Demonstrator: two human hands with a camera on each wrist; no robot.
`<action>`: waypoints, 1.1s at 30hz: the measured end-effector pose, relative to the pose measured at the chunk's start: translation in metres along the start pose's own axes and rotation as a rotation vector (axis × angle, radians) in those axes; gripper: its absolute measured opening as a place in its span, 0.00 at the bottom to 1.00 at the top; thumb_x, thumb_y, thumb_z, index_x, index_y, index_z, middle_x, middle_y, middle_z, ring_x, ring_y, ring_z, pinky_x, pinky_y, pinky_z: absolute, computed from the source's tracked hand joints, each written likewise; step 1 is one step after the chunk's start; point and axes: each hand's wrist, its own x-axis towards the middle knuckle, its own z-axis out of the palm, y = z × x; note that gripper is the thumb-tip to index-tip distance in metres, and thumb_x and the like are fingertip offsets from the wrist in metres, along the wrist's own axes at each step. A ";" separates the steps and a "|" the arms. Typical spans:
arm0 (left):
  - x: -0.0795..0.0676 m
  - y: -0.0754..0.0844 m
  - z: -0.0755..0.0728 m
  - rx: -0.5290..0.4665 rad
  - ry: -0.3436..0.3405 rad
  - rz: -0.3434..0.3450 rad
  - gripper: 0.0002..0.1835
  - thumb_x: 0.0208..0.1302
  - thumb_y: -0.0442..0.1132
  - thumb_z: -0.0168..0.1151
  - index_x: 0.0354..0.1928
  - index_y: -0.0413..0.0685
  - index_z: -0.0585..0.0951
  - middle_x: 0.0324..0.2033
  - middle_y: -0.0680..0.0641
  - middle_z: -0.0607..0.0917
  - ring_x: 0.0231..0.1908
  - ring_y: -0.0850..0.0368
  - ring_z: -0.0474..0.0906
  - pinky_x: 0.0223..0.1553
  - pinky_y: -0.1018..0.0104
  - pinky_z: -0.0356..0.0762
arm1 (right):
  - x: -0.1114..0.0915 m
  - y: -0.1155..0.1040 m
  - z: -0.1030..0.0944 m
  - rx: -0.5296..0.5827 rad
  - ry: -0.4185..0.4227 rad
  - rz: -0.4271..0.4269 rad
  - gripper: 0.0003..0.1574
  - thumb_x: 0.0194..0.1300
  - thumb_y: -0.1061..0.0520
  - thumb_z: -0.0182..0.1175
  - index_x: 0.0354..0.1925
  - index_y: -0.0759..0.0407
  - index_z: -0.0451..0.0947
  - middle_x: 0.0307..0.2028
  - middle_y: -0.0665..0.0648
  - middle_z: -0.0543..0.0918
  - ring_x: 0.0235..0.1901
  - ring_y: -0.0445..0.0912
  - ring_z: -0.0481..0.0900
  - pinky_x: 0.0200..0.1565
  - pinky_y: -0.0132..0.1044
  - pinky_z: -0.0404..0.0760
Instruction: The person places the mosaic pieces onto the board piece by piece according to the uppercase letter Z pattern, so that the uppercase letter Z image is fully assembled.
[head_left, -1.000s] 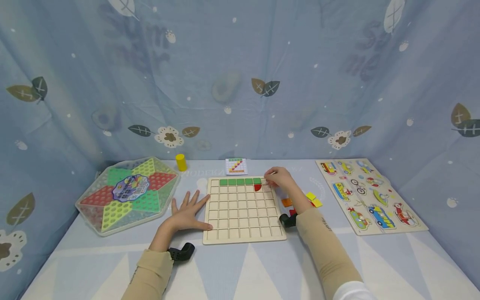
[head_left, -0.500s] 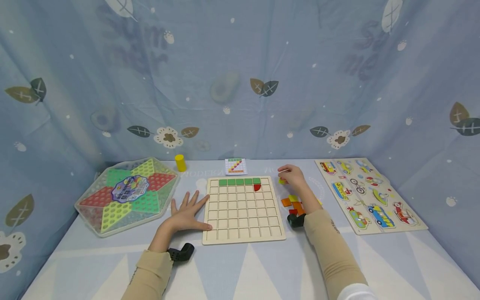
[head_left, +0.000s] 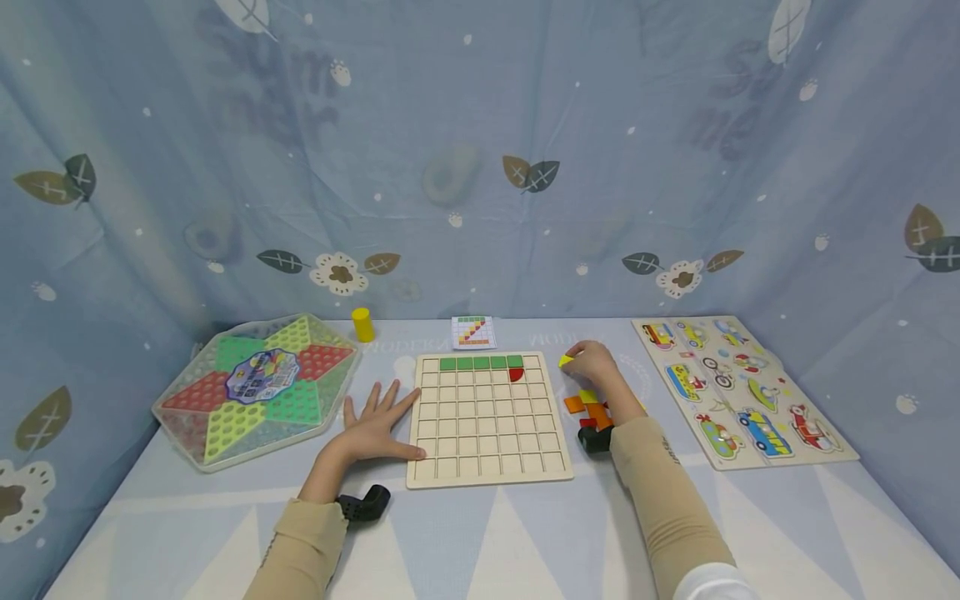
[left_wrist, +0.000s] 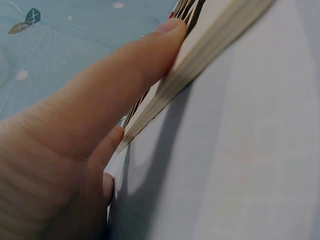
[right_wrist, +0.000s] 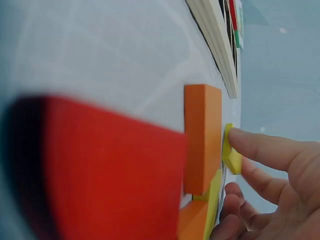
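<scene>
The wooden grid board lies flat at the middle of the table. Along its top row sit several green squares, with a red quarter-round piece below the rightmost one. My left hand is spread with straight fingers, its thumb and index fingertip on the board's left edge. Right of the board, my right hand pinches a yellow piece between thumb and finger. Close to that hand lie loose orange pieces, yellow ones and a red piece. The forearm hides part of this pile.
Behind the board lies a pattern card. A yellow cylinder stands left of it. A Chinese checkers box lies at the left, a vehicle picture puzzle at the right. A curtain hangs along the table's back edge.
My right hand has moved from the board's upper right corner to the right, and now pinches a yellow piece there. The left hand has stayed in place.
</scene>
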 end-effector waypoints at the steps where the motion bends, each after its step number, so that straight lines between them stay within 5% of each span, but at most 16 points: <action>1: 0.000 0.000 0.000 -0.002 0.000 -0.001 0.58 0.40 0.65 0.69 0.72 0.53 0.53 0.71 0.37 0.42 0.68 0.33 0.28 0.56 0.30 0.17 | 0.000 0.000 0.000 0.009 0.004 -0.001 0.20 0.56 0.58 0.63 0.47 0.64 0.74 0.46 0.65 0.75 0.41 0.54 0.73 0.46 0.46 0.75; 12: 0.000 0.000 0.001 -0.001 -0.001 -0.008 0.58 0.39 0.66 0.68 0.71 0.53 0.54 0.71 0.36 0.42 0.68 0.33 0.28 0.56 0.31 0.17 | 0.002 -0.005 0.006 0.375 -0.033 0.025 0.19 0.58 0.57 0.64 0.48 0.61 0.76 0.33 0.57 0.77 0.23 0.42 0.72 0.26 0.28 0.72; 24: 0.000 -0.001 0.000 0.008 0.004 -0.003 0.58 0.39 0.66 0.68 0.71 0.53 0.54 0.71 0.36 0.43 0.68 0.33 0.29 0.56 0.30 0.18 | -0.011 -0.024 0.016 0.558 -0.227 -0.110 0.22 0.62 0.61 0.59 0.53 0.68 0.74 0.40 0.57 0.78 0.28 0.40 0.78 0.35 0.29 0.79; 33: 0.000 -0.001 0.001 0.014 0.007 0.002 0.58 0.39 0.66 0.68 0.71 0.53 0.54 0.71 0.36 0.43 0.68 0.33 0.30 0.56 0.30 0.19 | -0.017 -0.036 0.023 0.548 -0.289 -0.154 0.20 0.61 0.63 0.60 0.52 0.69 0.75 0.35 0.59 0.82 0.25 0.42 0.79 0.33 0.33 0.80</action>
